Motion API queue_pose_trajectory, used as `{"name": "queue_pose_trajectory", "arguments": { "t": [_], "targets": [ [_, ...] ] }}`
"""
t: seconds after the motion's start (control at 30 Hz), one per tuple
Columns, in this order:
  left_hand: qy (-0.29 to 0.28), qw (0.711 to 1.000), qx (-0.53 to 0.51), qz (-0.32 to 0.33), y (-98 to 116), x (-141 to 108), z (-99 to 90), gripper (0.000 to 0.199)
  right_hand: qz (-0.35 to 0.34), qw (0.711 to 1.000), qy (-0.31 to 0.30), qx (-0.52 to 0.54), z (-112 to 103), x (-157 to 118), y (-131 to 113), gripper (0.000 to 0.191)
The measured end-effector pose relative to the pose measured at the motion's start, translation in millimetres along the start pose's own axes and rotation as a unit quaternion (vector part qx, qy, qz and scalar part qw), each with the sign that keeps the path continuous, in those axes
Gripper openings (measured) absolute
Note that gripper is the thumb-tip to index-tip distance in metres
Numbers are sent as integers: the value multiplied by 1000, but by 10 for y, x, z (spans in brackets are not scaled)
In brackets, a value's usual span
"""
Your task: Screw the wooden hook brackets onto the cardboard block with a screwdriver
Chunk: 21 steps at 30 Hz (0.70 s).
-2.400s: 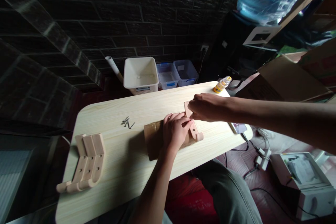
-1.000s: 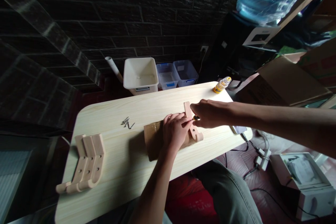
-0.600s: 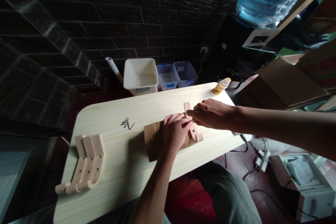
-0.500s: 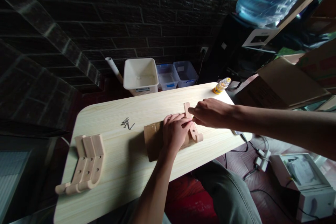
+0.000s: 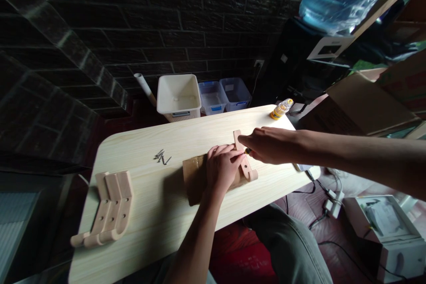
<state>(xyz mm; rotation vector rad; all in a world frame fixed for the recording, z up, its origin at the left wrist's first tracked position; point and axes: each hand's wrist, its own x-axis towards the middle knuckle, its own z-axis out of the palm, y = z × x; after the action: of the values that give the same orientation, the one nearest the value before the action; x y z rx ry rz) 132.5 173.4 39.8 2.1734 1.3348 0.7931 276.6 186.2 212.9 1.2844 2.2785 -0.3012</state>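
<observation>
A light wooden hook piece (image 5: 246, 168) with a dark hole lies across a brown cardboard block (image 5: 193, 176). My left hand (image 5: 222, 166) rests over the block, its thumb and fingertips pressed together at the piece's edge; what they pinch is too small to name. Closed around a small tool with a yellow and dark end (image 5: 247, 151), my right hand (image 5: 269, 144) is at the piece's right side. The tool's tip meets the left fingertips. Several dark screws (image 5: 161, 157) lie loose on the table. Three matching hook pieces (image 5: 113, 206) stand side by side at the left.
The pale wooden table (image 5: 143, 186) has a yellow-capped bottle (image 5: 282, 109) at its far right corner. Beyond the far edge are a white bin (image 5: 178, 95) and two clear boxes (image 5: 213, 96). Cables and an open white box (image 5: 382, 222) lie on the floor at right.
My right hand has turned slightly at the wrist, and the yellow and dark end of the tool now shows below its fingers. My left hand and the wooden piece look unmoved.
</observation>
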Motion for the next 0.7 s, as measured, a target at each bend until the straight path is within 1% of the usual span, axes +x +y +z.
{"name": "queue_pose_trajectory", "arguments": {
  "t": [0.07,0.17,0.33,0.43,0.53,0.7],
  "targets": [
    [-1,1000,2,3,2,0,-3,10,-23,999,8,-25,-25,-4,-13,19],
    [-2,1000,4,6,5,2,-7,9,-36,997,24,-59,-41,15,-33,21],
    [-3,1000,6,7,5,6,-16,11,-28,997,17,-65,-35,60,-36,21],
    [-6,1000,10,9,-3,0,-13,11,-8,999,10,-42,-42,74,-47,23],
    [-3,1000,9,12,-13,-7,2,11,29,999,7,-16,-35,87,-67,24],
    [1,1000,2,8,-26,-7,20,13,88,996,12,3,3,102,-110,32]
  ]
}}
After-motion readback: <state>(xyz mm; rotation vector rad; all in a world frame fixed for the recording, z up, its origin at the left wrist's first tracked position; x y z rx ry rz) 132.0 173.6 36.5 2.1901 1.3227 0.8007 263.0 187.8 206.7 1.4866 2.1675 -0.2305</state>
